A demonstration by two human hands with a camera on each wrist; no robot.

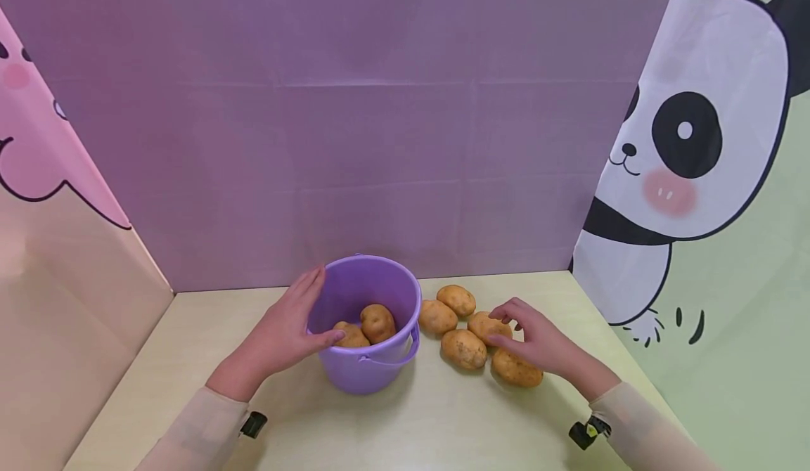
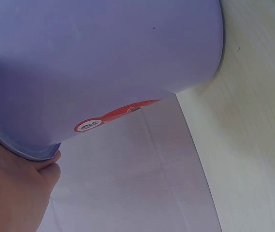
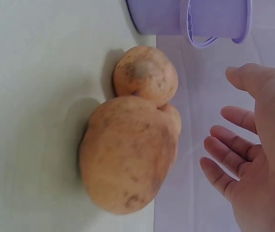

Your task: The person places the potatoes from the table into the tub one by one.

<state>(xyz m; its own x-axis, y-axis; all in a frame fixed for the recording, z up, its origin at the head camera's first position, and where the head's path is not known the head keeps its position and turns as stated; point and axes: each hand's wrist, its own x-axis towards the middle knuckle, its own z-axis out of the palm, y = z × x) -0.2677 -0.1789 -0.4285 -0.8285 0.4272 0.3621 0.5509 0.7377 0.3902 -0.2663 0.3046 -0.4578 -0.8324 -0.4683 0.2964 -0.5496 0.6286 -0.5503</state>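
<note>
A purple bucket (image 1: 363, 376) stands upright on the table, with its handle hanging down at the front right. My left hand (image 1: 285, 330) holds the bucket's left rim, the thumb reaching over the edge and the fingers spread along the side. Two potatoes (image 1: 377, 323) lie inside the bucket. To its right, several potatoes (image 1: 464, 349) sit in a loose cluster on the table. My right hand (image 1: 538, 337) hovers above the nearer right potatoes, fingers relaxed and apart from the thumb. The right wrist view shows that hand holding nothing, beside a large potato (image 3: 127, 154).
The pale table (image 1: 405, 436) extends in front of the bucket. Behind it rises a purple backdrop (image 1: 380, 140). Side panels flank the table, with a panda picture (image 1: 728, 197) on the right and a pink figure (image 1: 38, 155) on the left.
</note>
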